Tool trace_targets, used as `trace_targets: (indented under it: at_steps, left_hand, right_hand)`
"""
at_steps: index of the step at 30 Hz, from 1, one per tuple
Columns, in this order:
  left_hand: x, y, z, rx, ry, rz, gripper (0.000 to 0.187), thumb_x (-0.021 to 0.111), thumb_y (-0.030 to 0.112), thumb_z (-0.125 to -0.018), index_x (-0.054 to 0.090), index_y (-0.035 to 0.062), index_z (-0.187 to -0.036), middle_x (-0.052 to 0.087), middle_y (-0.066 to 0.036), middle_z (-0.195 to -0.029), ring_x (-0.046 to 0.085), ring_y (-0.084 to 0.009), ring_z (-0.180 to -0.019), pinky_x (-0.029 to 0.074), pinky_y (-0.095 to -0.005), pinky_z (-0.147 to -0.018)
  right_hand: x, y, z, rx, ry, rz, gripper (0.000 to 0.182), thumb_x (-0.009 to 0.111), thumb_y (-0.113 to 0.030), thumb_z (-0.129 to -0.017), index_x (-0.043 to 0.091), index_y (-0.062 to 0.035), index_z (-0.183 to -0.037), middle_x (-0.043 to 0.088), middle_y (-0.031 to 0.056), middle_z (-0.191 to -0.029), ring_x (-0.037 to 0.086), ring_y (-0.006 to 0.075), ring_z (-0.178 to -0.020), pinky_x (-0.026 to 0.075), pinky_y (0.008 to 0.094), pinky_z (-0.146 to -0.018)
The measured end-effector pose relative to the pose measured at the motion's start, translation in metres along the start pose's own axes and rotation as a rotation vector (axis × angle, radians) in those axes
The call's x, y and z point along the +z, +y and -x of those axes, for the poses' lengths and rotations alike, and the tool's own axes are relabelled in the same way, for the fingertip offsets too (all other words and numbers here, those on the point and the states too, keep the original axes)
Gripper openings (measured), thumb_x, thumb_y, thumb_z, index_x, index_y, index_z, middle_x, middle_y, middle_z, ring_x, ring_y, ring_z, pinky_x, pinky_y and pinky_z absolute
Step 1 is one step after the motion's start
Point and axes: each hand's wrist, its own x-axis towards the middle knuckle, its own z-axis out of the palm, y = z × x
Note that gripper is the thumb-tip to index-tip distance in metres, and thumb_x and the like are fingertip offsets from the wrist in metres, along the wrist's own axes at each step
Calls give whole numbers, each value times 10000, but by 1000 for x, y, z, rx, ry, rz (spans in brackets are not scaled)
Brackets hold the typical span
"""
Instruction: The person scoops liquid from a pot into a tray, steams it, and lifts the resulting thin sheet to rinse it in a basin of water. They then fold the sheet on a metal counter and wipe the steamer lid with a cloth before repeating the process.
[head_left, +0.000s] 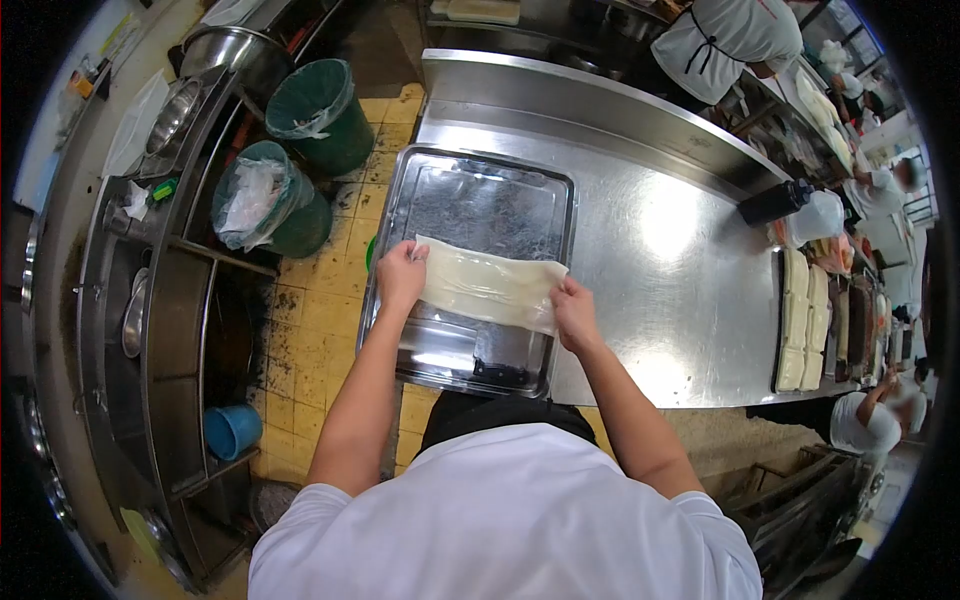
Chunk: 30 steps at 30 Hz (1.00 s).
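Observation:
A pale, thin sheet of dough (488, 285) is stretched sideways between my two hands, over a shiny metal tray (480, 190). My left hand (402, 272) pinches its left end near the upper corner. At the right end, the fingers of my right hand (574, 312) are closed on the edge. The sheet has a glossy, wrinkled surface and sags slightly along its middle. Beneath it, the tray's dark reflective bottom looks wet or oily, and the tray lies at the left end of a steel worktable (640, 250).
Portioned dough pieces (802, 320) fill a tray at the table's right end, near a black bottle (775, 203) and a clear plastic container (815, 220). Green bins (322, 118) stand on the yellow tiled floor at left. A person in white (728, 45) works beyond the backsplash; others are at far right.

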Motion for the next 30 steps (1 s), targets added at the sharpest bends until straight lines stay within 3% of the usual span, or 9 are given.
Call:
trace_targets:
  at_steps: [4,7,16,19,22,24,27,30]
  left_hand:
    - [-17,13,5,26,10,69,275,750,279,-913,745,30,-1028,688,-180,-723,652,-319,-638,499,-419,-633]
    - [-19,7,1,95,69,71,260,771,273,-916,738,28,-996,546,-52,-592,487,-146,-549,406,-351,-542]
    - [-24,-2,-17,100,94,27,252,742,294,-925,744,59,-1019,586,-97,-621,540,-210,-558,431,-387,-563]
    - [-20,-12,-27,138,110,-11,247,733,288,-926,743,61,-1021,648,-120,-674,606,-237,-598,463,-393,-594]
    - [-18,-18,-33,114,47,-87,264,698,282,-942,748,78,-1102,720,-190,-829,702,-316,-753,521,-428,-690]
    - [-20,-20,-33,122,-35,-154,314,659,267,-949,708,93,-1207,720,-226,-948,697,-370,-895,531,-473,-791]
    - [-24,-14,-28,120,-137,-307,384,624,245,-954,660,127,-1318,711,-244,-1071,682,-395,-1021,535,-503,-871]
    - [-35,-5,-19,87,-187,-438,428,622,235,-948,637,155,-1368,703,-234,-1129,669,-400,-1062,533,-508,-890]
  right_hand:
    - [3,-7,0,15,-3,-97,365,495,24,-952,641,43,-1286,706,90,-1118,653,163,-950,534,297,-825]
    - [5,-6,-5,31,-21,-118,379,496,27,-949,631,45,-1302,702,98,-1139,658,171,-969,533,300,-841]
    - [19,-10,-21,38,-60,-102,393,460,40,-967,598,39,-1335,687,125,-1186,679,215,-1017,556,350,-893]
    - [17,-3,-31,43,-40,-18,441,468,33,-960,569,28,-1390,683,129,-1195,679,217,-1014,562,349,-873]
    - [15,-4,-34,105,20,117,499,491,13,-944,538,10,-1442,680,138,-1208,675,212,-1022,559,329,-844]
    - [6,-8,-37,143,31,269,532,510,-5,-933,521,2,-1464,676,152,-1228,672,212,-1036,551,313,-839]
    - [-5,-20,-31,103,30,299,535,519,-23,-924,535,-15,-1459,664,179,-1284,665,212,-1050,539,298,-834]
    - [-18,-11,-39,-117,58,553,535,519,-42,-931,527,-29,-1466,647,193,-1344,680,293,-1086,548,341,-885]
